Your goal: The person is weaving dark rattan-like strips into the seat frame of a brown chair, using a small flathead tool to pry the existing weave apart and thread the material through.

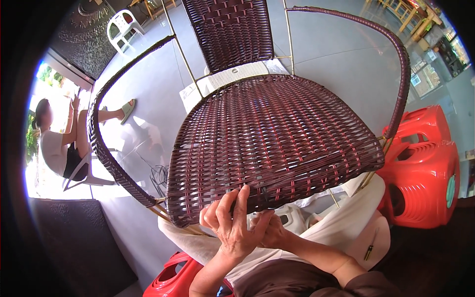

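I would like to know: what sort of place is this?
Probably a roomy indoor space, perhaps in a shop or home; I cannot be sure. The smooth grey floor, stacked red stools and large woven chair suggest this.

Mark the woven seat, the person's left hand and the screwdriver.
Woven seat (272, 141): head view, middle of the weave.
Left hand (235, 231): head view, back of the hand.
Screwdriver (368, 253): head view, yellow-and-black handle.

From head height, one wide fisheye view looks steeply down and forward, close above the chair (267, 128), reaching far across the floor (341, 37).
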Demonstrator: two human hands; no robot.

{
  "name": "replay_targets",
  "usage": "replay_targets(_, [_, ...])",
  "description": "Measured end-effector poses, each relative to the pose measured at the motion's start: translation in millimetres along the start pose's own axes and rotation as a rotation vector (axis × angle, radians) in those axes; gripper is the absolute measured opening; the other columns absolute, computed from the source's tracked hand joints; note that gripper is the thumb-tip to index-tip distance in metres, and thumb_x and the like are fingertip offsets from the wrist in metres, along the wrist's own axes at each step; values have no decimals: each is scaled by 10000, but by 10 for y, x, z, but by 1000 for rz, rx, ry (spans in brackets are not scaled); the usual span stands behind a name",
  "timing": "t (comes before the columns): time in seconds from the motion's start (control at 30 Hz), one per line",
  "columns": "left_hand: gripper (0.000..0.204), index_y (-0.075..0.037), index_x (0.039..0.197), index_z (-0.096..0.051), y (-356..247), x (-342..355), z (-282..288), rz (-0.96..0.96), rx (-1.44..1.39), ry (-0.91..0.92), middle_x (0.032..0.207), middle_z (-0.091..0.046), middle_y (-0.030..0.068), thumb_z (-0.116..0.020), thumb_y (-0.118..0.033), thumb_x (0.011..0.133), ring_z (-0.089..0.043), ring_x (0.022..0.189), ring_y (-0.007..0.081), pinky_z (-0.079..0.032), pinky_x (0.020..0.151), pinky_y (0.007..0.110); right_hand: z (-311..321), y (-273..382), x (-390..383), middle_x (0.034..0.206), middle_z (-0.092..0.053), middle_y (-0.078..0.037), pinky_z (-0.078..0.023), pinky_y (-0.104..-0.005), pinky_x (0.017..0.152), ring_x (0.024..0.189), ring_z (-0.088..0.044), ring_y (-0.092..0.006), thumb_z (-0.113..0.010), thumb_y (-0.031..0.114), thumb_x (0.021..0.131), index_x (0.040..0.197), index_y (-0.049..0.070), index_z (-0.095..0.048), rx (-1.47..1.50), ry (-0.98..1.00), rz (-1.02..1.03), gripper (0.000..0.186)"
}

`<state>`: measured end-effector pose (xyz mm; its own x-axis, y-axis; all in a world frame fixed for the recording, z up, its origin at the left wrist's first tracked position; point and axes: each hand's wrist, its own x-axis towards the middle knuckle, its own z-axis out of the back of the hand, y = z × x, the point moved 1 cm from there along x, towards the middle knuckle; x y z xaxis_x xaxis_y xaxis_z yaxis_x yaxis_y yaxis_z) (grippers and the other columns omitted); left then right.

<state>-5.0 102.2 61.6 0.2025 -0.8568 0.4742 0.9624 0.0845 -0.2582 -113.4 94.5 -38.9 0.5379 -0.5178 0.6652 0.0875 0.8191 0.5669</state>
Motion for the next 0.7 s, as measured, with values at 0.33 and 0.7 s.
replay_targets(0.33, [630, -161, 1136, -655, -100, 78, 82, 128, -53, 98, 1057, -481, 35, -778, -509, 625, -396, 1021, 248, -252, 909, 449, -37, 31, -121, 880, -593, -125, -489, -459, 802, 799, -598, -307, -705, 68, 600, 856, -1, -621, 3, 27, -44, 278])
replay_targets(0.7, [245, -94, 990, -612, 50, 503, 276, 16, -302, 290, 936, -531, 69, -674, -93, 753, -481, 878, 264, -325, 802, 391, 72, 75, 166, 670, -402, -63, -444, -364, 684, 576, -442, -216, -762, 86, 748, 603, 93, -386, 19, 48, -16, 403])
